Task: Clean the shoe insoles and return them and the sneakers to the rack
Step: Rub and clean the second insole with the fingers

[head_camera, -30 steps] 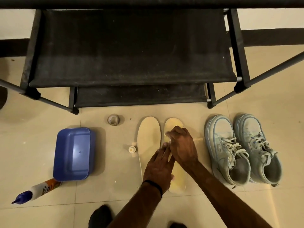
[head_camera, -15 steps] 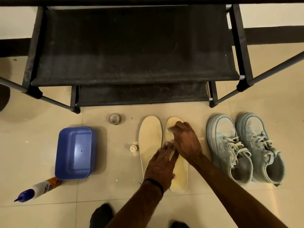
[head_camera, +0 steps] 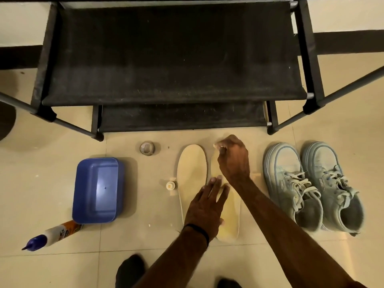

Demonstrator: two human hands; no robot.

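Head view: person is crouching over a tiled floor (head_camera: 270,256) in front of a black shoe rack (head_camera: 172,59). Two insoles are lying side by side on the floor just ahead of the rack. Left hand (head_camera: 204,206) is lying flat, fingers straight, pressing across the left insole (head_camera: 192,173) and the right insole (head_camera: 230,217), probably pinning them so they are not sliding under the rubbing. Right hand (head_camera: 233,161) is working at the toe end of the right insole, grip closed with fingers curled on something small and pale, maybe a cloth or wipe; too blurred to name.

Pale blue sneakers (head_camera: 311,186) are sitting as a pair just right of the insoles, laces loose, openings facing the person, likely parked there for refitting. Blue plastic tub (head_camera: 96,190) is resting on the floor well left of the insoles, a cleaner bottle (head_camera: 53,234) lying on its side touching its near corner. A small white cap (head_camera: 170,185) is sitting just beside the left insole, a round lid-like thing (head_camera: 147,148) near the rack foot. Supplies are staying within left-hand reach.

Judging: wiping step underway, rack shelves holding nothing yet, return not yet done.
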